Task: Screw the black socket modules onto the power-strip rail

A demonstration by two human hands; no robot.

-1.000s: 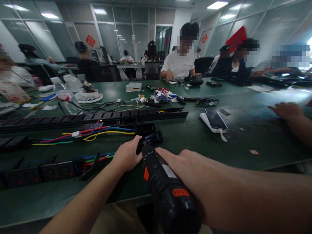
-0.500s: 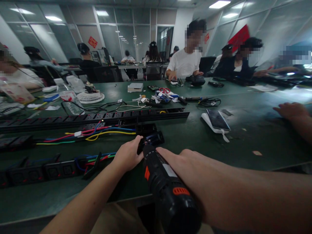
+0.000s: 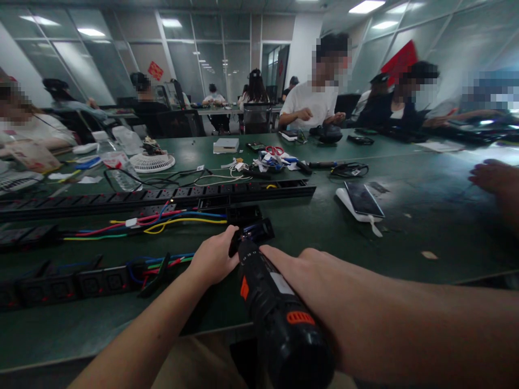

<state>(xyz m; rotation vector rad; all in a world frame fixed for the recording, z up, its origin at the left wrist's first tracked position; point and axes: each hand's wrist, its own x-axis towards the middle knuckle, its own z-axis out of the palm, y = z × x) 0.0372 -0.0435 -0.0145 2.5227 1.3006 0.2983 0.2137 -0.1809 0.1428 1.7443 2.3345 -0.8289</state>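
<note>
My right hand (image 3: 302,273) is wrapped round a black cordless drill (image 3: 275,308) with orange switches, its nose tilted away from me. The drill's tip meets a small dark, glossy black part (image 3: 259,231) at the middle of the table. My left hand (image 3: 214,256) grips the left end of that part, fingers closed; its fingertips are partly hidden behind it. Left of this hand run red, blue, green and yellow wires (image 3: 178,220) from a black socket housing (image 3: 245,215). Nearer me, a strip of black socket modules (image 3: 81,283) lies with coloured wires at its end.
A long black power strip (image 3: 162,195) lies across the table behind my hands. A phone on a white case (image 3: 363,201) is to the right. Red scissors (image 3: 274,151), cables, a bottle (image 3: 117,168) and a white fan part (image 3: 152,162) stand farther back. Another person's hand (image 3: 488,175) rests at right.
My hands and the drill stay almost in place. The person in white across the table has raised a hand off the table, and the hand at far right has shifted rightward.
</note>
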